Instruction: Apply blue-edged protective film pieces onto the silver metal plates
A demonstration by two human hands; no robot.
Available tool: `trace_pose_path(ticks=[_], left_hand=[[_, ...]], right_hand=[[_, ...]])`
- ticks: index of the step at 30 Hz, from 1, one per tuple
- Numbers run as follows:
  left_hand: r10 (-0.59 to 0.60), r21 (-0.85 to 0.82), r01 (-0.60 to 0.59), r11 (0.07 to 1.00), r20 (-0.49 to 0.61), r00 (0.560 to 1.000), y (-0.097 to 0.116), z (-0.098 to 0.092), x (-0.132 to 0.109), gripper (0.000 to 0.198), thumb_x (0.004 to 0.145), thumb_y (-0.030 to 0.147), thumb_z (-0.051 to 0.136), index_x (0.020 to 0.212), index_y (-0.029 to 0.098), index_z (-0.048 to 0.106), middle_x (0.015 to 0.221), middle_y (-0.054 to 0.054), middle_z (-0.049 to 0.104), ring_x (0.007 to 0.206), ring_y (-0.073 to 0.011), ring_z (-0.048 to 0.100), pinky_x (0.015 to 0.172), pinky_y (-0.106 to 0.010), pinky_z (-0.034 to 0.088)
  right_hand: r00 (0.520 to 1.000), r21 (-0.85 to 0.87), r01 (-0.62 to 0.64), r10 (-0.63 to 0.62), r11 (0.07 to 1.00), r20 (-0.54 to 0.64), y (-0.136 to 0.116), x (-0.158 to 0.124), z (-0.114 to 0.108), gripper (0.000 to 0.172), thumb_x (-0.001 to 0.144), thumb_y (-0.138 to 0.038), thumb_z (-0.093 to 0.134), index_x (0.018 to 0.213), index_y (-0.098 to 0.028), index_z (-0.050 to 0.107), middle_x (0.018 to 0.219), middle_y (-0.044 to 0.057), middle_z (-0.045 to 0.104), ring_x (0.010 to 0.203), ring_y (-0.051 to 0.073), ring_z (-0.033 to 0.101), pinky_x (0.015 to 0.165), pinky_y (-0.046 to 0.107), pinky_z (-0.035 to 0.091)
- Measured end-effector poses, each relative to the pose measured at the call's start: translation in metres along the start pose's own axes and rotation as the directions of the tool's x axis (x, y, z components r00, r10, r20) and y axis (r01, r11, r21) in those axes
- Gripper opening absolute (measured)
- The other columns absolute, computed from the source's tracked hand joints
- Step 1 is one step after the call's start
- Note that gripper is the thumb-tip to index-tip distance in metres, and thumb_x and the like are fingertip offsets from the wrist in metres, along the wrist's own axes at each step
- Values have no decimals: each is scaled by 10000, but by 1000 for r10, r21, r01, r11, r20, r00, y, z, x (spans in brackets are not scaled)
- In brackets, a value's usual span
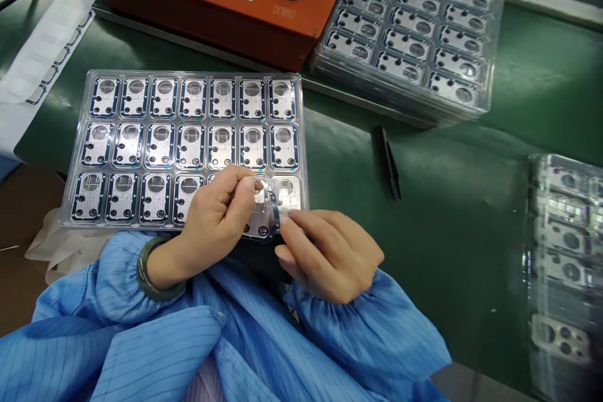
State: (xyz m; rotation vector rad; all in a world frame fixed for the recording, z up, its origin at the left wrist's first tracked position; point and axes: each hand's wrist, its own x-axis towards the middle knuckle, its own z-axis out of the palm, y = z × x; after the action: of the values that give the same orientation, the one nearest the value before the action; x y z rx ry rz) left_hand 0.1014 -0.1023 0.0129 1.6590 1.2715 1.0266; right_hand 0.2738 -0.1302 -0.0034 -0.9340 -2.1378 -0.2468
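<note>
Holds thin blue-edged film [275,208] over the near right corner of the clear tray [303,138], by the near edge of the worktop [447,213], maybe to see it well. Pinches it in left hand [214,217], with fingers closed on it. Curls right hand [334,257] at the blue edge, with fingers a little open; can't tell if touching. Has metal plates [221,146] in tray pockets, likely against sliding.

Two hands [214,213]; one tweezers [387,160]; one orange machine [198,6]; one near tray [303,138]: fourteen plates [221,147] in far two rows.
</note>
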Motion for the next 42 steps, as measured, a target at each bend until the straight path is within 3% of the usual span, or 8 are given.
trace_pose_path(ticks=[5,9,11,16,22,26,37,42], left_hand=[[4,-14,-5,1000,-29,1000,-1,1,-1,196,936,232,438,823,173,587,635,33,547,468,-57,442,430,-182,355],[5,-23,-7,1000,-79,997,-2,1,-2,213,943,250,439,824,175,599,563,49,484,450,-62,430,422,-183,351],[-2,-46,-2,999,-86,996,-2,1,-2,223,950,262,434,831,178,603,527,60,441,426,-61,407,410,-184,341],[4,-66,-9,998,-82,997,-4,1,-3,206,955,268,437,873,180,604,536,60,454,426,-57,407,417,-186,346],[54,-49,-58,997,-80,995,-4,0,-5,189,951,257,445,883,188,607,572,51,491,454,-59,427,423,-190,337],[52,-46,-55,997,-59,997,-6,-1,-8,168,945,260,463,907,196,614,581,45,504,468,-68,434,438,-200,351],[86,-82,-82,993,56,995,-5,-3,-7,165,943,243,456,882,187,598,728,12,632,550,-69,504,494,-196,390],[67,-141,-50,989,114,991,-6,-3,-7,186,944,267,453,859,183,597,622,26,562,527,-75,487,495,-199,394]], right_hand=[[971,91,-238,238,967,9,0,0,-2,294,928,-265,480,1173,-143,586,791,103,694,670,193,619,562,316,503],[879,362,-464,471,808,75,-10,5,-1,152,896,-231,542,1007,-180,633,712,41,657,593,136,590,532,262,486],[838,443,-532,524,721,153,-13,8,-1,100,885,-225,558,925,-187,640,665,14,637,580,124,592,525,248,476],[782,486,-617,552,619,290,-16,15,-4,80,855,-208,585,803,-173,634,622,-4,622,540,102,572,515,231,455],[785,474,-620,506,626,358,-17,19,-3,104,835,-183,603,732,-177,602,585,-24,583,496,83,508,484,220,411],[758,487,-653,505,581,414,-17,19,-5,160,848,-153,566,691,-182,566,567,-36,549,492,80,488,476,220,393],[657,502,-742,633,445,410,-21,18,-3,178,871,-196,560,694,-181,544,583,-40,515,532,83,482,510,222,395],[666,511,-735,615,446,422,-20,19,-4,210,862,-185,547,656,-191,511,549,-51,485,480,75,432,463,219,360]])
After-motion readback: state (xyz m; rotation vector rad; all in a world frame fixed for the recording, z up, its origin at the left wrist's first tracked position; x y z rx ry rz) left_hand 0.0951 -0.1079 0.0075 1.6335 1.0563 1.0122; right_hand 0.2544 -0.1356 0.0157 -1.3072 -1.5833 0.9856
